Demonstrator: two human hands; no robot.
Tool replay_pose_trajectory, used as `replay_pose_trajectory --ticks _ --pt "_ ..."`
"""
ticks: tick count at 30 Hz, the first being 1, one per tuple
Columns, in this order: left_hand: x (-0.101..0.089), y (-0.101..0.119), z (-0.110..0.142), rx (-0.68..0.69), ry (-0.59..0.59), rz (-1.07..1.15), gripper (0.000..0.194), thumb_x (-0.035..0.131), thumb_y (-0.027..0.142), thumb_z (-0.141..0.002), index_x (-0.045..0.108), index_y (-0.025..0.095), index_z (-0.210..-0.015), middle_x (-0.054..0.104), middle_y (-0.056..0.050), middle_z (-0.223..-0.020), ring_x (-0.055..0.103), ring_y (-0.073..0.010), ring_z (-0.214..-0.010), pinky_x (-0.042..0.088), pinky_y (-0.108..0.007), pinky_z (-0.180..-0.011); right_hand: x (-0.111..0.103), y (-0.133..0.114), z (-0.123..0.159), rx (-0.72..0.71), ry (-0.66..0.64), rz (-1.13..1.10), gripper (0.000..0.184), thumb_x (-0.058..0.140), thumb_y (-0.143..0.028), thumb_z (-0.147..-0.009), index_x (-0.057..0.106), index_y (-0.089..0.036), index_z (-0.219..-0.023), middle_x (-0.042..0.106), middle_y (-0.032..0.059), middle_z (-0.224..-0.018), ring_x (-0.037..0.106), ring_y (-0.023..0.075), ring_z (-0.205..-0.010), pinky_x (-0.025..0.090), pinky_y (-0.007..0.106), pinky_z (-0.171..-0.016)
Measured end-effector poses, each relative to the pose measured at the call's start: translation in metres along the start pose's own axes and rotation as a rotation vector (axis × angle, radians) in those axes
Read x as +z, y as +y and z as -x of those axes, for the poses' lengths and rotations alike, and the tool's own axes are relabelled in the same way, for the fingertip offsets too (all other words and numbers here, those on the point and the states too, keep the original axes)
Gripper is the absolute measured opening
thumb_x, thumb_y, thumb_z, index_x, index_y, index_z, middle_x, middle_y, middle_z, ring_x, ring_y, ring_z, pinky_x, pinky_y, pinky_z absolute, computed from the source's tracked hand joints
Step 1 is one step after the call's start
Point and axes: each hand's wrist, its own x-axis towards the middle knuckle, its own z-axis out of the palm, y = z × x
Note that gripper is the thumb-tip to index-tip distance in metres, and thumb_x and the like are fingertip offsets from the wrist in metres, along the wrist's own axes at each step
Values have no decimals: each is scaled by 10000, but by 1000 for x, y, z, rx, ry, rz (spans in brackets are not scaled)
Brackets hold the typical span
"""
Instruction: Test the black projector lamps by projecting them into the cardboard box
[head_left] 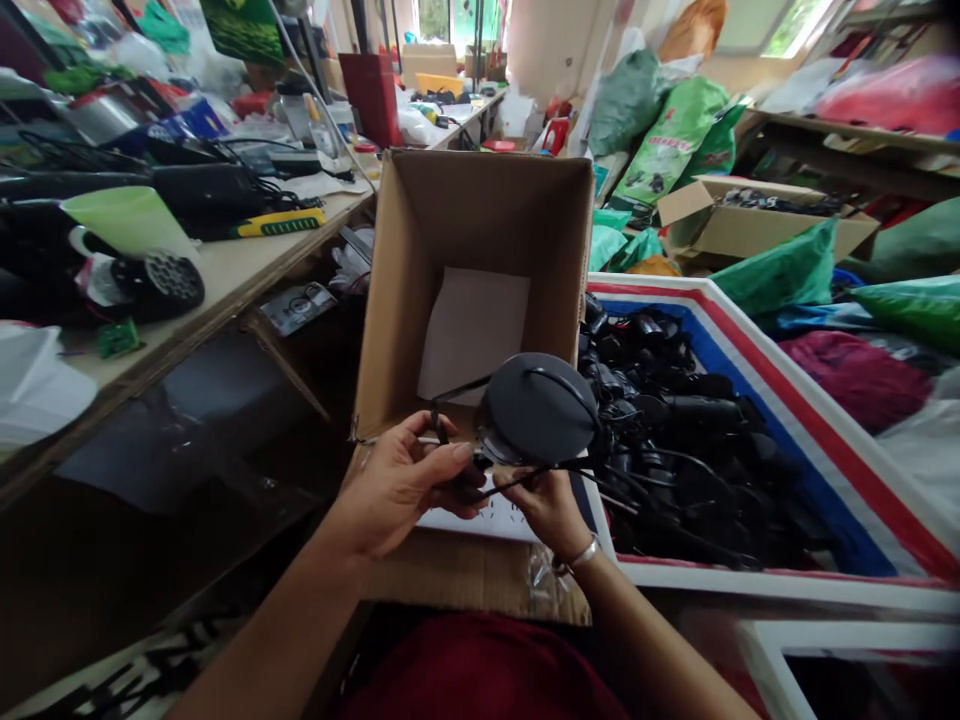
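Observation:
A round black device (538,408) with a thin black cable is held over the near edge of an open cardboard box (480,215). My left hand (401,482) is closed, pinching the black cable (450,392) beside the device. My right hand (549,505), with a metal bracelet at the wrist, is closed on the underside of the device and its cable. A white sheet (472,330) lies at the bottom of the box.
To the right, a white bin with red and blue stripes (817,420) holds several black devices with cables (675,440). A cluttered workbench (232,265) runs along the left. Green bags (780,270) and another carton (750,225) sit behind the bin.

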Motion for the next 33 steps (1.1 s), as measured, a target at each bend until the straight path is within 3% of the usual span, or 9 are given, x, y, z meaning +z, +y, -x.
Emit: replay_pose_trajectory --ticks 5,12,17,22,27,33 --pt "-4 3 1 14 -28 32 412 786 314 -620 478 176 -857 691 -7 -586 655 -168 -495 539 -263 -448 -17 -5 -6 -12 -8 101 138 584 -350 -795 635 -254 -881 671 15 -786 621 198 -732 490 293 -602" --pt "-35 -9 -3 47 132 -20 401 777 293 -631 483 174 -876 686 2 -597 671 -184 -538 551 -280 -469 -43 0 5 -53 -91 210 169 605 -326 -792 666 -170 -813 672 32 -670 630 196 -641 498 310 -591" --pt "-51 -26 -7 1 189 -12 460 796 312 -595 482 153 -891 687 -9 -583 671 -193 -529 542 -283 -477 -37 17 8 -111 -142 218 147 591 -294 -808 676 -181 -846 707 48 -765 658 209 -718 523 341 -668" --pt "-59 -38 -12 34 179 25 479 772 285 -647 485 149 -1006 697 -15 -628 667 -178 -557 539 -282 -507 -29 13 15 -193 -203 266 168 511 -179 -835 674 -200 -799 687 45 -766 636 192 -730 500 332 -690" --pt "-67 -55 -25 88 132 116 461 799 244 -625 517 204 -988 689 14 -743 674 -180 -644 558 -315 -556 -19 18 28 -250 -133 311 194 469 -161 -835 654 -216 -818 665 45 -750 631 191 -698 514 325 -648" --pt "-69 -65 -40 110 121 164 483 849 291 -550 581 228 -948 639 21 -804 655 -180 -684 555 -346 -608 -13 26 32 -216 -108 300 177 477 -159 -836 637 -222 -789 666 61 -784 652 205 -729 523 304 -642"
